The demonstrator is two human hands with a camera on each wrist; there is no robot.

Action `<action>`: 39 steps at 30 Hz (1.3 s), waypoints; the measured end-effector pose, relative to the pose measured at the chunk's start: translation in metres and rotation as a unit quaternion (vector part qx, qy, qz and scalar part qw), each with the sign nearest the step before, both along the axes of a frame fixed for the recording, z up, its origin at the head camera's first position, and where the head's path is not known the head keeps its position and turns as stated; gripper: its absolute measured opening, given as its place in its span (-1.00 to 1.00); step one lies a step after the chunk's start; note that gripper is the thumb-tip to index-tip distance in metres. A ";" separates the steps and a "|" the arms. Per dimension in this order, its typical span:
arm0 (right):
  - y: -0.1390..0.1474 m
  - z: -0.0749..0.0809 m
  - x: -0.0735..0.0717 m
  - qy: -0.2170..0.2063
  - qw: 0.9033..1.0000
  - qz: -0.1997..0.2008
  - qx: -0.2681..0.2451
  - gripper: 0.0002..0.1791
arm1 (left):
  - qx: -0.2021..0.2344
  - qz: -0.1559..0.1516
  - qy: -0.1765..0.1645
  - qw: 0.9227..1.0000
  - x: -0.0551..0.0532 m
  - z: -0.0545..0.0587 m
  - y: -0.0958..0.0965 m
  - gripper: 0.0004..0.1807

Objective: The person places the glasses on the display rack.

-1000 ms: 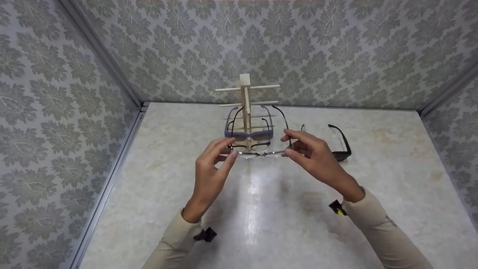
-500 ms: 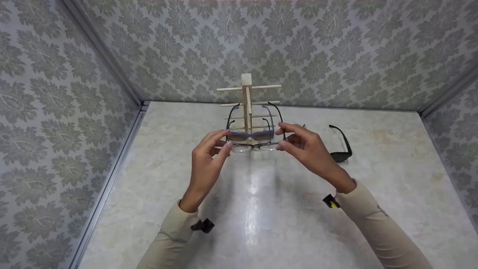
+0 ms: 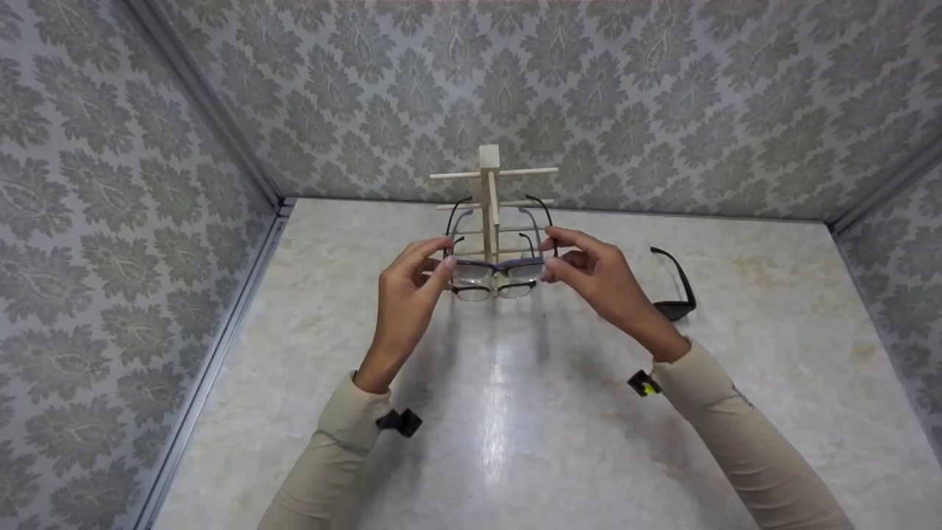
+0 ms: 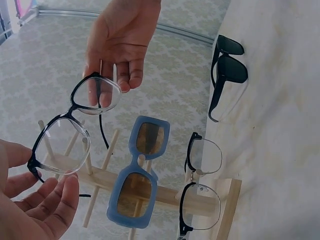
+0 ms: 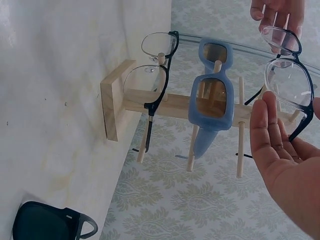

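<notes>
A pair of eyeglasses (image 4: pixel 73 108) with dark upper rims and clear lower rims is held level by both hands, temples pointing at the wooden display rack (image 3: pixel 489 184). My left hand (image 3: pixel 406 305) pinches one end of the frame between thumb and fingers. At the other end, my right hand (image 3: pixel 607 287) holds it the same way. In the head view the temple tips overlap one of the rack's upper pegs. Lower on the rack hang blue-framed sunglasses (image 4: pixel 134 162), and below them a half-rimmed pair of eyeglasses (image 3: pixel 472 294).
Black sunglasses (image 3: pixel 675 309) rest on the marbled table (image 3: pixel 294 353) to the right of the rack, partly behind my right hand in the head view. Patterned wall panels (image 3: pixel 353 96) stand behind and at the sides. The topmost crosspiece (image 3: pixel 528 171) carries no glasses.
Both hands have moved forward toward the rack with the eyeglasses. The temples have gone from in front of the rack to overlapping its upper pegs. The other glasses stay put.
</notes>
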State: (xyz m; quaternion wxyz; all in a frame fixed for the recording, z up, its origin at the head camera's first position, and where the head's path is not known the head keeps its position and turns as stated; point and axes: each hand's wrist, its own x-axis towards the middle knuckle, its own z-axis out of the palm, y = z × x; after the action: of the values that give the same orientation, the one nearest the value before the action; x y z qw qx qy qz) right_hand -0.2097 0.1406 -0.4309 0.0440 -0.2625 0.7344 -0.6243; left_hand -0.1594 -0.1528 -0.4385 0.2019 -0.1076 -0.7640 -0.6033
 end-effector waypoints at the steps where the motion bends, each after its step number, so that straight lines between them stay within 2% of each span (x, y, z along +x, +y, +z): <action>1: -0.001 0.000 -0.001 0.001 1.000 -0.002 -0.002 -0.44 | 0.001 0.000 -0.001 1.000 -0.002 0.000 0.000 -0.66; 12: -0.008 0.001 -0.016 0.009 1.000 -0.014 0.007 -0.45 | 0.018 -0.003 -0.021 1.000 -0.019 0.001 -0.005 -0.67; 23: -0.012 0.007 -0.027 -0.004 1.000 -0.016 0.006 -0.43 | 0.019 0.001 -0.036 0.999 -0.032 0.009 -0.009 -0.67; 29: -0.015 0.009 -0.033 -0.007 1.000 -0.022 0.005 -0.44 | 0.022 0.004 -0.046 0.999 -0.038 0.008 -0.009 -0.67; 39: -0.015 0.003 -0.038 -0.009 0.999 -0.027 0.014 -0.44 | 0.027 0.002 -0.046 0.999 -0.042 0.001 -0.008 -0.67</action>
State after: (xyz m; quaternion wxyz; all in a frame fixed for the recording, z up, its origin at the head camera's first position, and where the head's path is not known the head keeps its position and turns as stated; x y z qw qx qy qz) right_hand -0.2478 0.1251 -0.4279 0.0374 -0.2360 0.7494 -0.6175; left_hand -0.2015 -0.1607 -0.4371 0.1701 -0.0726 -0.7562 -0.6276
